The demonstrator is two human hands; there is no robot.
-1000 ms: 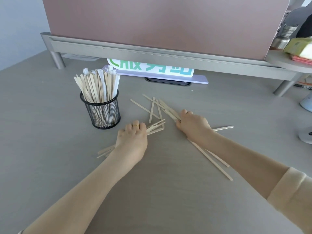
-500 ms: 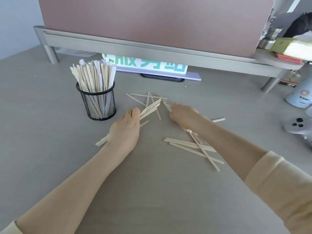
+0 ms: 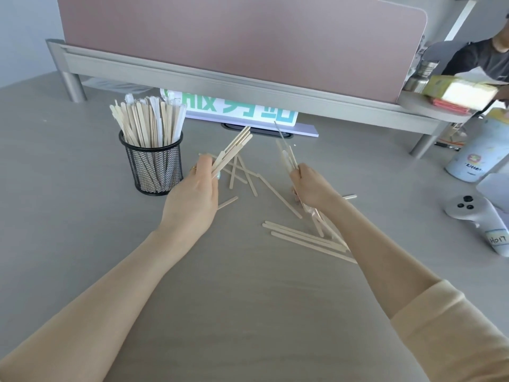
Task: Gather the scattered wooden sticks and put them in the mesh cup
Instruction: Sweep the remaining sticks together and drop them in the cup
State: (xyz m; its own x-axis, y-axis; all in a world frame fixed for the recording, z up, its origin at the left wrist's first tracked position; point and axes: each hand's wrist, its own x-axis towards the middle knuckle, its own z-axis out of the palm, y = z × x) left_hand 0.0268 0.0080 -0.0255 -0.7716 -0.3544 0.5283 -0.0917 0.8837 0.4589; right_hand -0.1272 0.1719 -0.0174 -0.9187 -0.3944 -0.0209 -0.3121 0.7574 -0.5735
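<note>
tabletop: the big grey wood-grain tabletop (image 3: 82,244) carries everything, and a pink divider panel on a grey metal rail (image 3: 234,42) runs along its 12 o'clock edge.

what changed: half a second ago both hands were flat down on the pile, now both are lifted with bundles off the surface. So pickup is done for this batch, and I'd guess the drop into the cup comes next.

mesh cup: one black round wire-mesh cup (image 3: 154,166), at about 10 o'clock from the pile, already packed with sticks and a few white paper-wrapped ones. Too many to count, dozens easily.

loose sticks: the flat pale wooden sticks still lying down (image 3: 303,238) come to roughly 9 or 10: about five crossed at 12 o'clock between the hands, one short-looking one at the left hand's 4 o'clock, three or four near the right forearm.

left hand: the left hand (image 3: 192,199) is just at the cup's 3 o'clock, its grip clamped on a fanned bundle of maybe 4 or 5 sticks pointing to 1 o'clock.

right hand: the right hand (image 3: 308,186) has its grip closed round a blurry bundle, count unclear, and the lower ends look close to the tabletop.
</note>
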